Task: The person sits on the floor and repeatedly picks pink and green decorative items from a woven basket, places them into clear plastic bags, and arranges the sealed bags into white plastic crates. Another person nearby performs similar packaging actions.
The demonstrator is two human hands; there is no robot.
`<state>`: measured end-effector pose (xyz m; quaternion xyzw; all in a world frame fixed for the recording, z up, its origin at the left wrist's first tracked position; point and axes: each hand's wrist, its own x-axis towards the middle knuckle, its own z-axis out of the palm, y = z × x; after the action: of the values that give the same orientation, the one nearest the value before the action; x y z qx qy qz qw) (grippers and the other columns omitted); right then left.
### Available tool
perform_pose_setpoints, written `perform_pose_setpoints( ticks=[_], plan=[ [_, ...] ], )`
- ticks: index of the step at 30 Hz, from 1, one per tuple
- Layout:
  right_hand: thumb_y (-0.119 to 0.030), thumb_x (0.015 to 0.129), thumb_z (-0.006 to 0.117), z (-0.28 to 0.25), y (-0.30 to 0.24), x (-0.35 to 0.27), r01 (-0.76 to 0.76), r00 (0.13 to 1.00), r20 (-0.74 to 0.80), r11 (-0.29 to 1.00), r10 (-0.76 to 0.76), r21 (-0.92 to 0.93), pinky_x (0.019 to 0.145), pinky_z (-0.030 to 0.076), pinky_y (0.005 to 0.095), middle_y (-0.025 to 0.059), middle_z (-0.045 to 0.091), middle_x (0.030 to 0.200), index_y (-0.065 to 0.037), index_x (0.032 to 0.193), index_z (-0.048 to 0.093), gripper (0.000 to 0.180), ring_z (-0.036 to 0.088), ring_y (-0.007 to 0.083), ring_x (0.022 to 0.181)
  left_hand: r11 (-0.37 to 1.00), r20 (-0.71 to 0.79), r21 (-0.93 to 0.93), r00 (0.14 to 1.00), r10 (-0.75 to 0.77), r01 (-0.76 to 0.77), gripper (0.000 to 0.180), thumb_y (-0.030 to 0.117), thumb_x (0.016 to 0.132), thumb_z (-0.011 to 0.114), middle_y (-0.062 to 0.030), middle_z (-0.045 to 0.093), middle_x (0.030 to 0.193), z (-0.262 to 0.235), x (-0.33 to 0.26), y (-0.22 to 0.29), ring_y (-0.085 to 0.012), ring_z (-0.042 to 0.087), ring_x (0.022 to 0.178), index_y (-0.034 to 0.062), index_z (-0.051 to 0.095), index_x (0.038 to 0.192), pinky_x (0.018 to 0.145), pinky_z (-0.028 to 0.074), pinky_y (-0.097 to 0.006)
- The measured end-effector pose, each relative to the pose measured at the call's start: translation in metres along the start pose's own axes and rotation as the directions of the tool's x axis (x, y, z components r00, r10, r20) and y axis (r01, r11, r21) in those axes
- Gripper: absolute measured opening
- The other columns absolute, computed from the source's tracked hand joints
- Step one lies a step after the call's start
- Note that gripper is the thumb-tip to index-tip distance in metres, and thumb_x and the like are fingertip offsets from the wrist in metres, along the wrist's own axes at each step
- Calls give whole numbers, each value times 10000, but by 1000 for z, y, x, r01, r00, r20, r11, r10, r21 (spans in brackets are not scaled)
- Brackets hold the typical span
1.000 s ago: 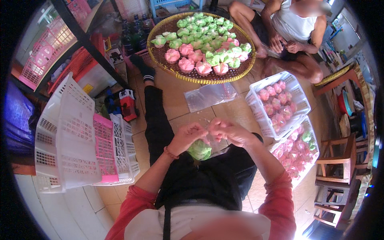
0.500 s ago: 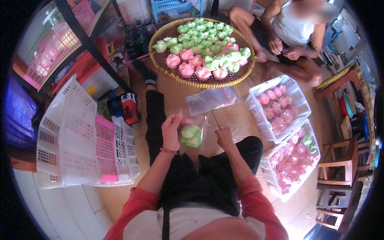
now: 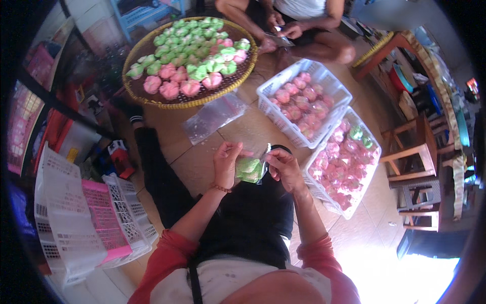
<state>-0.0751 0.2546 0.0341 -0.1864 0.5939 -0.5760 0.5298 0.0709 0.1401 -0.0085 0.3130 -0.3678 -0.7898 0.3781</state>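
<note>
A clear plastic bag with green, flower-shaped cakes [image 3: 248, 169] inside hangs between my hands, above my lap. My left hand [image 3: 226, 162] is closed on the bag's left side, fingers pointing up. At the other side, my right hand [image 3: 284, 169] pinches the bag's gathered plastic edge between thumb and fingers. Past my hands, a flat stack of clear plastic bags [image 3: 213, 119] lies on the floor. Beyond it sits a round woven tray [image 3: 132, 96] with a yellow rim, bearing rows of green and pink cakes.
Two white plastic baskets, a farther one [image 3: 328, 76] and a nearer one [image 3: 368, 178], hold wrapped, mostly pink cakes at the right. White and pink crates [image 3: 104, 218] stand at the left. Wooden stools [image 3: 412, 147] are far right. A co-worker's hands [image 3: 286, 29] hold something small.
My right hand has come up to the bag and now pinches its edge. The bag has turned within my left hand's hold. My view has swung to the right.
</note>
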Motion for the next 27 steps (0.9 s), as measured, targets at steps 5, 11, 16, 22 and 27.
perform_pose_setpoints(
  ticks=[5, 11, 16, 22, 27],
  plan=[
    [-147, 926, 624, -49, 18, -35, 275, 944, -242, 939, -223, 206, 704, 539, 276, 69, 660, 797, -4, 946, 626, 144, 655, 158, 725, 1000, 158, 1, 987, -18, 18, 161, 190, 949, 597, -172, 693, 979, 29, -4, -27, -193, 655, 939, 35, 561, 928, 929, 467, -318],
    [-202, 938, 605, -69, 66, -77, 259, 901, -358, 966, -246, -13, 770, 539, 311, 73, 640, 885, -8, 944, 624, 194, 641, 160, 780, 980, 263, 196, 961, -81, 29, 183, 216, 959, 581, -95, 626, 1109, 26, -39, -62, -134, 562, 1038, 34, 577, 984, 932, 435, -294],
    [-183, 931, 597, -57, 98, -104, 245, 837, -534, 955, -122, 167, 744, 541, 308, 76, 643, 937, 17, 993, 630, 212, 647, 172, 782, 968, 232, 237, 963, -136, 80, 139, 167, 938, 603, -64, 577, 1068, 5, -67, -83, -107, 536, 934, 35, 563, 917, 827, 449, -260],
    [-148, 904, 625, -67, 102, -98, 3, 914, -406, 1000, 10, 30, 716, 554, 302, 121, 640, 1003, 79, 1022, 622, 256, 661, 184, 774, 832, 227, 460, 865, -448, 311, 187, 115, 851, 687, -78, 596, 1004, -9, -47, -89, -117, 600, 795, 2, 558, 924, 667, 525, -244],
    [-176, 843, 720, -71, 90, -96, 37, 927, -373, 999, -25, 25, 694, 541, 286, 129, 607, 974, 71, 1221, 454, 524, 646, 180, 804, 765, 361, 302, 674, -644, 569, 390, 126, 850, 692, -58, 570, 1136, 5, -28, -66, -156, 585, 1010, 81, 468, 1166, 801, 535, -330]
  ],
)
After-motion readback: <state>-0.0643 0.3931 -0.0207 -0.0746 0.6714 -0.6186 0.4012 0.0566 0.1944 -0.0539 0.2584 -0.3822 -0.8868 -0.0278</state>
